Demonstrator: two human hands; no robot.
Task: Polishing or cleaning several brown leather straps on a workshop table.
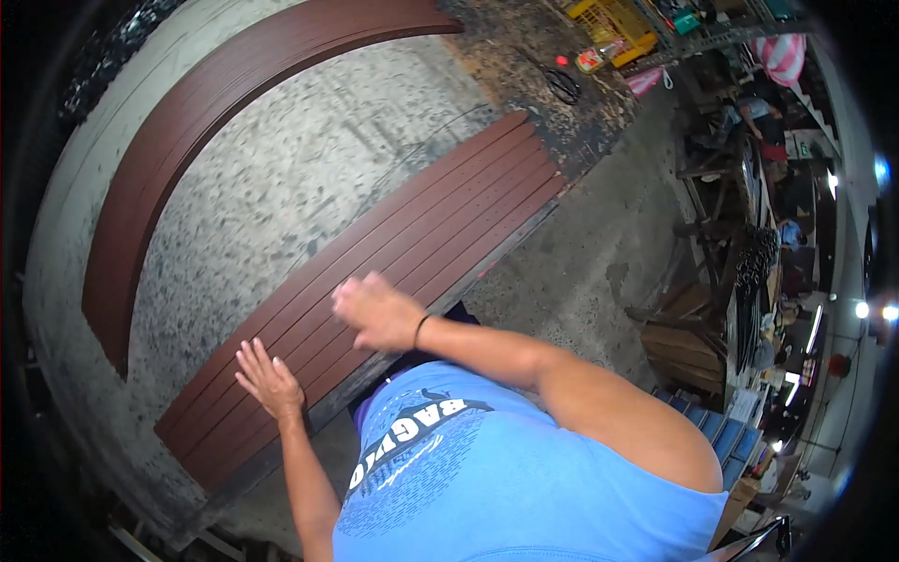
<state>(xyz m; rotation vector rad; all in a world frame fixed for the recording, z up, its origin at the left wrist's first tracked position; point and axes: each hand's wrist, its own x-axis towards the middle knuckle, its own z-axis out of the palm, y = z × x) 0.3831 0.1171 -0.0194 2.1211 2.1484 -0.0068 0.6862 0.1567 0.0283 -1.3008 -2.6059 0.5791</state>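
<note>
Several long, thin reddish-brown strips, perhaps wooden slats (440, 217), lie side by side in a flat row along the near edge of the worktable (309, 159). My left hand (269, 377) rests palm down near the row's left end, its fingers spread. Over the middle of the row is my right hand (375, 314), slightly blurred, with fingers stretched out and a dark band at the wrist. Whether its palm touches the strips I cannot tell. Neither hand holds anything.
Across the table, a larger batch of brown strips (187, 117) lies close together. A yellow crate (613, 28), a small bottle (592, 60) and a dark looped object (564, 89) sit at the far right. Wooden boxes (688, 337) stand on the floor; people work beyond.
</note>
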